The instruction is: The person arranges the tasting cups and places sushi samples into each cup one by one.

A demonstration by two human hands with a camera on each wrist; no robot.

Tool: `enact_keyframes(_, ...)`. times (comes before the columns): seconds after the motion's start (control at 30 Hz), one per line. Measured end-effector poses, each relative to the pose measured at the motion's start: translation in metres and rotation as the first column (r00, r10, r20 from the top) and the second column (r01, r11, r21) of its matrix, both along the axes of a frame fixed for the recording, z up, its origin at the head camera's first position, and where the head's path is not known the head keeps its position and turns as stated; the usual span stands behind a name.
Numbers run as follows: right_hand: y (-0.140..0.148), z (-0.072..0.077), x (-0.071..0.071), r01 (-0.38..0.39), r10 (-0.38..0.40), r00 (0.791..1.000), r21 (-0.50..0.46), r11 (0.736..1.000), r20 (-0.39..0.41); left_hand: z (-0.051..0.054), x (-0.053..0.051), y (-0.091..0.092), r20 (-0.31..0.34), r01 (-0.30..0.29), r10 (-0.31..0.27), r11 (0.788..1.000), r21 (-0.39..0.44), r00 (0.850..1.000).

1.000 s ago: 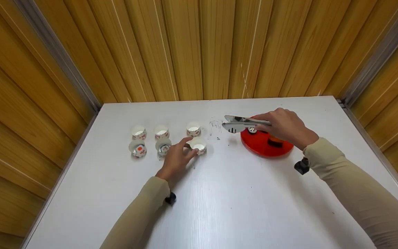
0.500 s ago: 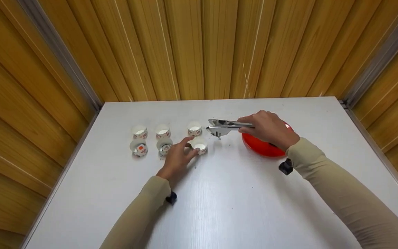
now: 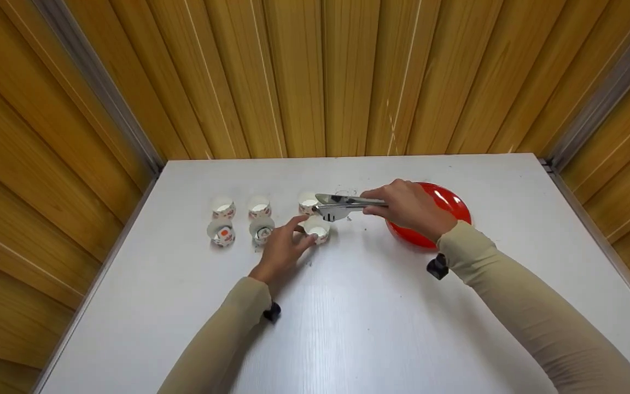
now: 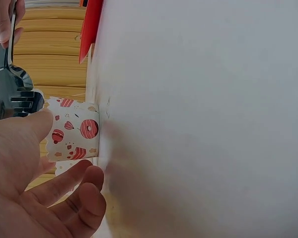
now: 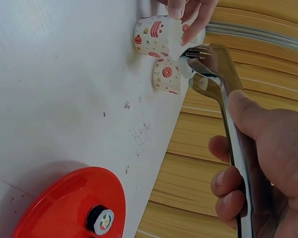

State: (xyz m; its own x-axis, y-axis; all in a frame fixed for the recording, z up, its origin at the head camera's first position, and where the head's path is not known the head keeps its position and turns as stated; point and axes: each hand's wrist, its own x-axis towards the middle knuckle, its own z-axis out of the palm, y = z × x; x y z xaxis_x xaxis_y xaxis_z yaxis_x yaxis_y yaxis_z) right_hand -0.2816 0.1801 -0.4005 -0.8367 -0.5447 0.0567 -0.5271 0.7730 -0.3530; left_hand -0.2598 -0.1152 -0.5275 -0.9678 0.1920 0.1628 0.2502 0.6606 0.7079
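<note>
My left hand [image 3: 282, 249] holds a white baking cup [image 3: 318, 232] with red cake prints by thumb and finger; the cup [image 4: 74, 129] stands upright on the table. My right hand [image 3: 410, 208] grips metal serving tongs [image 3: 348, 203], their tips just above that cup and the baking cup behind it [image 3: 308, 203]. A small white piece [image 5: 185, 68] shows at the tong tips, mostly hidden. Front left, a baking cup [image 3: 221, 232] holds a piece with an orange middle; the front middle cup [image 3: 262, 231] holds a dark-ringed one.
Two more baking cups, back left [image 3: 223, 208] and back middle [image 3: 260, 207], stand in the far row. A red plate [image 3: 451, 198] lies right, under my right hand, bearing a sushi roll [image 5: 100, 220]. Dark smudges mark the white table [image 3: 348, 306]; wooden panels [image 3: 342, 82] enclose it.
My right hand has carried the tongs left from over the red plate to the right-hand cups. My left hand has stayed at its cup.
</note>
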Motion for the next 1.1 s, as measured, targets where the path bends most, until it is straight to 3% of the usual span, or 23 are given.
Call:
enact_keyframes(0.33, -0.012, -0.005, 0.000, -0.023, 0.023, 1.000, 0.023, 0.999, -0.016, -0.001, 0.000, 0.000, 0.020, -0.015, 0.015, 1.000, -0.004, 1.000)
enact_keyframes(0.63, -0.016, -0.008, 0.001, 0.000, 0.001, 1.000, 0.058, 0.998, -0.018, -0.002, 0.000, 0.000, 0.008, -0.012, 0.012, 1.000, -0.002, 1.000)
enact_keyframes(0.93, -0.019, -0.010, 0.002, -0.031, 0.034, 0.998, 0.052, 0.998, -0.058, -0.003, -0.001, 0.000, -0.032, 0.010, -0.010, 1.000, 0.011, 0.999)
enact_keyframes(1.1, -0.020, -0.011, 0.003, -0.033, 0.035, 0.998, 0.046, 0.998, -0.043, -0.003, -0.001, 0.000, -0.037, 0.006, -0.006, 1.000, 0.005, 0.999)
